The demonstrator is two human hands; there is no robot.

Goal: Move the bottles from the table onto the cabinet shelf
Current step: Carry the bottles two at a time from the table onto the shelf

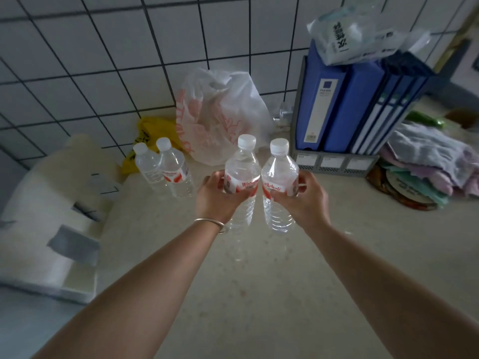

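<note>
**Two bottles in hand, two more waiting on the table**

Four clear water bottles are in view, and I take them from left to right. At the far left of the group, a pair of bottles (pixel 166 168) stands upright on the pale table (pixel 259 281), close together near the tiled wall, just in front of a yellow bag (pixel 153 130) and beside a white plastic bag (pixel 223 112). My left hand (pixel 216 196) is wrapped around the label band of the left bottle (pixel 242 177), fingers curled behind it and thumb in front. Just beside it, nearly touching at the shoulders, the right bottle (pixel 280 182) sits in my right hand (pixel 304 199), which is closed around its label in the same way. Both look lifted clear of the tabletop, though I cannot be certain from this angle. Further right stand blue binders (pixel 350 104) in a grey rack, then a heap of folded cloths (pixel 435 161). The cabinet shelf is not in view.

I judge these bottles to be full or nearly so, hence moderately heavy for their size. The thin ribbed plastic will give under a hard squeeze, and the smooth wall could slip. The label band, where the body is widest and stiffest, seems the best hold; the cap or neck is a poorer choice for carrying. They are not fragile, but dropping one would be noisy.
</note>
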